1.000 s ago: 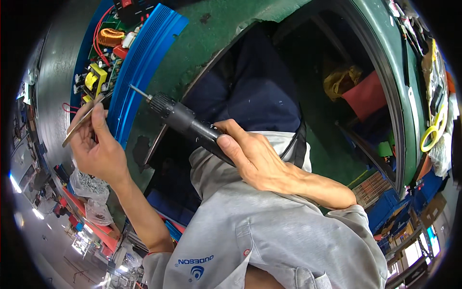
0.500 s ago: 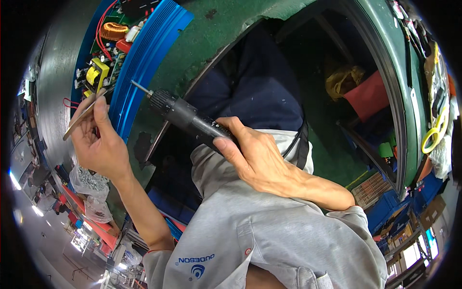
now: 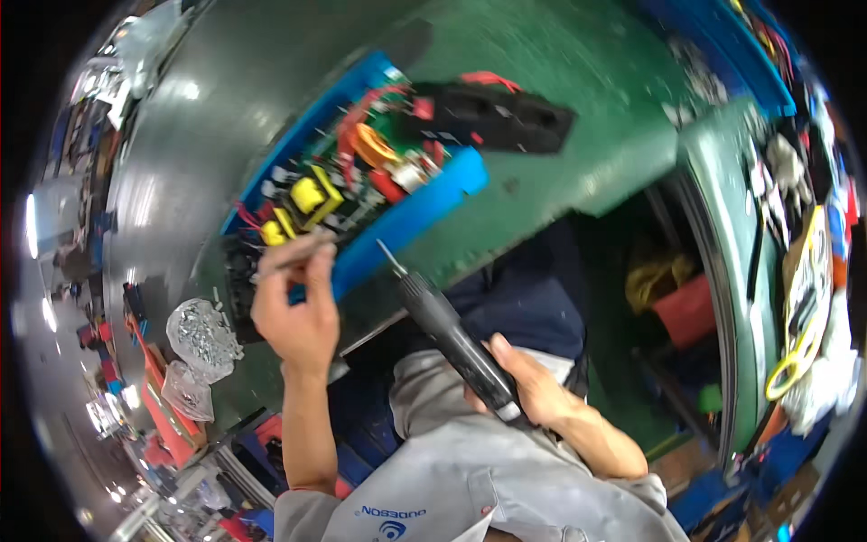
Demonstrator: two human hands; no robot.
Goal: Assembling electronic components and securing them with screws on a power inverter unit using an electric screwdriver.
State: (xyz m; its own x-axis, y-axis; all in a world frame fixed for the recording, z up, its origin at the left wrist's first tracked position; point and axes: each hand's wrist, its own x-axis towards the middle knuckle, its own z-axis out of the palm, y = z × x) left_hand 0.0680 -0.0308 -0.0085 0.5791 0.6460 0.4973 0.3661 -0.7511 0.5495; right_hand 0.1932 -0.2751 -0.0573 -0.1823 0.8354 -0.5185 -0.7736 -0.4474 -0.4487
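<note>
My right hand (image 3: pixel 533 384) is wrapped round a black electric screwdriver (image 3: pixel 456 343), its thin bit pointing up and left, clear of any screw I can see. My left hand (image 3: pixel 298 312) pinches a thin flat strip (image 3: pixel 302 257), blurred by motion, over the near left end of a blue metal housing (image 3: pixel 411 217). Inside the housing lies a circuit board with a yellow transformer (image 3: pixel 314 196), an orange wire coil (image 3: pixel 373 144) and red wires (image 3: pixel 348 140). A black end panel (image 3: pixel 497 117) lies against the housing's far end.
A clear bag of small metal screws (image 3: pixel 203 339) sits left of my left hand on the green bench (image 3: pixel 578 54). Another blue housing (image 3: pixel 731 45) is at the far right. Yellow-handled scissors (image 3: pixel 795 361) lie on the right side, beyond an opening in the bench.
The view has turned, bringing the whole housing and the black panel into sight. My left hand still pinches the strip, and my right still grips the screwdriver, now tilted more upright.
</note>
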